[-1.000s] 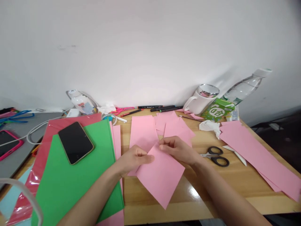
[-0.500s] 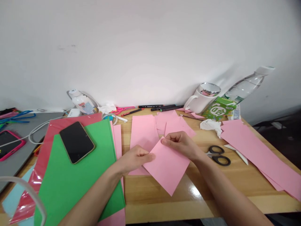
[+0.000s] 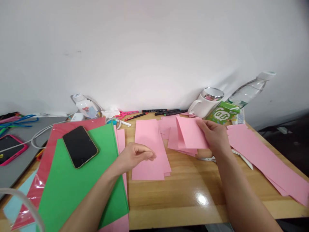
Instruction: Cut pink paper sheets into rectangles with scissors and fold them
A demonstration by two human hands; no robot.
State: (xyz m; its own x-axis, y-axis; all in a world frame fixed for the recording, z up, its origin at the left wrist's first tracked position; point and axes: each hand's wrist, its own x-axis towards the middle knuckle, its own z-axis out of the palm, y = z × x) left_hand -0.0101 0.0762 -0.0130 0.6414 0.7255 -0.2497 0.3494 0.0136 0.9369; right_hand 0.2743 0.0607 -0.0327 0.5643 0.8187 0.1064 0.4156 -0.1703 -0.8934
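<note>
My right hand (image 3: pixel 216 135) pinches a folded pink paper (image 3: pixel 191 133) at its right edge, thumb on top. The fold stands slightly apart on its left side, and the paper is over a pile of pink paper pieces (image 3: pixel 174 140). My left hand (image 3: pixel 136 156) is over a stack of pink paper strips (image 3: pixel 148 133); its thumb and fingers are drawn together with nothing seen in them. Behind my right hand and wrist, the scissors (image 3: pixel 207 159) are mostly hidden, only part of the blades showing.
At left, a black phone (image 3: pixel 79 146) lies on green paper (image 3: pixel 82 190). Several pens (image 3: pixel 167 112) lie along the wall. A white mug (image 3: pixel 207 101), a green box (image 3: pixel 223 112) and a leaning water bottle (image 3: pixel 251 90) stand back right. Long pink strips (image 3: pixel 267 161) lie at right.
My left hand has let go of the pink paper and drawn slightly left. My right hand has carried the paper up and right to the pile, covering the scissors' handles.
</note>
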